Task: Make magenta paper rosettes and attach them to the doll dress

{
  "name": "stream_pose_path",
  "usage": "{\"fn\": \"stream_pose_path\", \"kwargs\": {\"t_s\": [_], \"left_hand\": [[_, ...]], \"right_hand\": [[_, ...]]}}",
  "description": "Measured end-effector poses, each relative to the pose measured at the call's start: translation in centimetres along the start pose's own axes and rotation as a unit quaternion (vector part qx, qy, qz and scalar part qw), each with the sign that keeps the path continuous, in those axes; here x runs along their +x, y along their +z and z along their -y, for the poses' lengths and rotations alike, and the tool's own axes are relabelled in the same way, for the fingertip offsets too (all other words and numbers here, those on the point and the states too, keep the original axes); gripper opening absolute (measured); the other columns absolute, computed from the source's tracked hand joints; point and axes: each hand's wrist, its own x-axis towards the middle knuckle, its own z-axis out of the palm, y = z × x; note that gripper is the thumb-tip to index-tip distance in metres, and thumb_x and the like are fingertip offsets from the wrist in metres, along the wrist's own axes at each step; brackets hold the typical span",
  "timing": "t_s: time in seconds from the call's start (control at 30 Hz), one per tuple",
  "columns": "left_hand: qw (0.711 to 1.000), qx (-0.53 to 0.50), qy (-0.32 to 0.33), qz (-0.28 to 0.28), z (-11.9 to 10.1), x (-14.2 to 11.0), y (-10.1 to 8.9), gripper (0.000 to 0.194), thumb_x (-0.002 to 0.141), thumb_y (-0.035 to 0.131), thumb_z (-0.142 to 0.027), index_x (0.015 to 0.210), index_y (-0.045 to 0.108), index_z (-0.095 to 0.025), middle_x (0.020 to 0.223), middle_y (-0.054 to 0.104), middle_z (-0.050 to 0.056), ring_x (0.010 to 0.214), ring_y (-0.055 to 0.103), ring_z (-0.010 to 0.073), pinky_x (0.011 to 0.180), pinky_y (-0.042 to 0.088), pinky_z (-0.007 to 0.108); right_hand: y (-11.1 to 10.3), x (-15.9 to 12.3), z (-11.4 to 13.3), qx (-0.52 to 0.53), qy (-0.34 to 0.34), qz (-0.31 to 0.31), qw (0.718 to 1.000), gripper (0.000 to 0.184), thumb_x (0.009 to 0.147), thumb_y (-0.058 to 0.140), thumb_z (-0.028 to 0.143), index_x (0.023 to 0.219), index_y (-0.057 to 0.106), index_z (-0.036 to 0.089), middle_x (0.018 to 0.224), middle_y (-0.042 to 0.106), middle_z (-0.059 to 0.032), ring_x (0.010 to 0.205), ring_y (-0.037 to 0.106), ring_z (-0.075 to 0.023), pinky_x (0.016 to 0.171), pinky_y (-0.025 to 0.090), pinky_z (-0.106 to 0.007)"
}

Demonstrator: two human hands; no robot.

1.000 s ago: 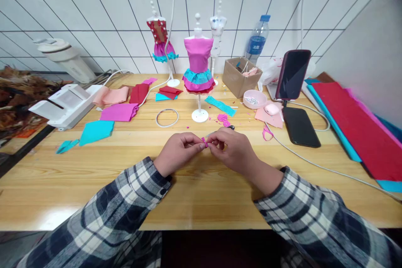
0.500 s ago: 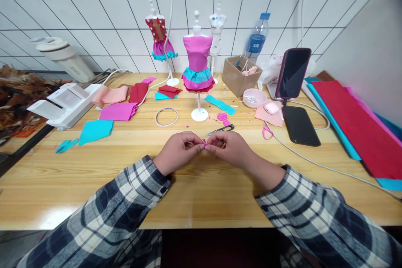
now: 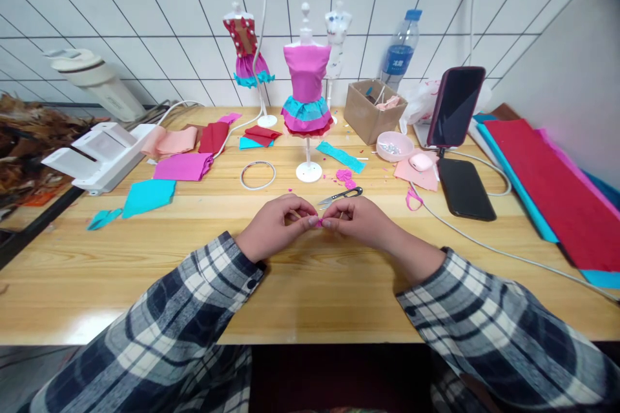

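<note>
My left hand [image 3: 276,224] and my right hand [image 3: 361,222] meet over the middle of the wooden table [image 3: 310,290], fingertips pinched together on a tiny pink paper piece [image 3: 319,222]. Both hands are closed around it. Small thread scissors [image 3: 340,196] lie just beyond my right hand. Two little pink folded pieces [image 3: 345,177] rest past the scissors. A mannequin in a pink and teal dress [image 3: 305,90] stands on its white stand straight ahead.
Two more mannequins [image 3: 245,45] stand at the back. Paper sheets [image 3: 183,166], a white ring [image 3: 258,175] and a white machine [image 3: 99,155] lie left. A cardboard box [image 3: 374,117], bowl [image 3: 394,146], water bottle [image 3: 400,51], two phones [image 3: 465,187] and large coloured sheets [image 3: 547,187] sit right.
My hands have stayed pinched together on the pink piece, with small finger shifts. The view has tilted slightly, and the scissors now show fully beyond my right hand.
</note>
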Motion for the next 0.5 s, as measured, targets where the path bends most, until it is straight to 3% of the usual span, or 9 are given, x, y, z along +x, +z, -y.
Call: {"fn": "stream_pose_path", "kwargs": {"t_s": [0.17,0.33,0.4,0.5], "left_hand": [[0.998,-0.052,-0.022,-0.029,0.16,0.30,0.17,0.022,0.080,0.064,-0.035,0.077,0.073,-0.016,0.080,0.071,0.006,0.073,0.064,0.0162,0.070,0.050,0.026],[0.999,-0.009,0.018,-0.027,0.53,0.35,0.21,0.016,0.080,0.066,-0.032,0.079,0.076,-0.019,0.080,0.073,0.004,0.075,0.065,0.0160,0.074,0.050,0.027],[0.999,0.005,0.034,-0.018,0.61,0.29,0.28,0.017,0.080,0.065,-0.033,0.079,0.076,-0.019,0.079,0.072,0.004,0.075,0.064,0.0156,0.074,0.049,0.026],[0.999,0.005,0.043,-0.004,0.49,0.18,0.33,0.019,0.081,0.065,-0.035,0.078,0.076,-0.020,0.077,0.070,0.004,0.072,0.063,0.0149,0.070,0.049,0.025]], "right_hand": [[0.72,-0.17,0.38,-0.012,0.024,-0.046,0.999,0.023,0.074,0.069,0.039,0.075,0.070,0.016,0.055,0.056,0.0035,0.047,0.038,-0.0070,0.047,0.031,-0.021],[0.72,-0.30,0.21,-0.036,-0.071,-0.113,0.990,0.020,0.079,0.063,0.027,0.096,0.070,0.019,0.078,0.067,-0.0002,0.054,0.048,-0.0079,0.055,0.040,-0.022],[0.61,-0.33,0.24,-0.044,-0.111,-0.119,0.986,0.017,0.079,0.063,0.023,0.093,0.072,0.020,0.081,0.068,-0.0006,0.060,0.051,-0.0090,0.057,0.041,-0.022],[0.47,-0.40,0.41,-0.059,-0.118,-0.093,0.987,0.010,0.078,0.064,0.020,0.084,0.072,0.020,0.078,0.069,-0.0005,0.065,0.055,-0.0105,0.057,0.040,-0.021]]}}
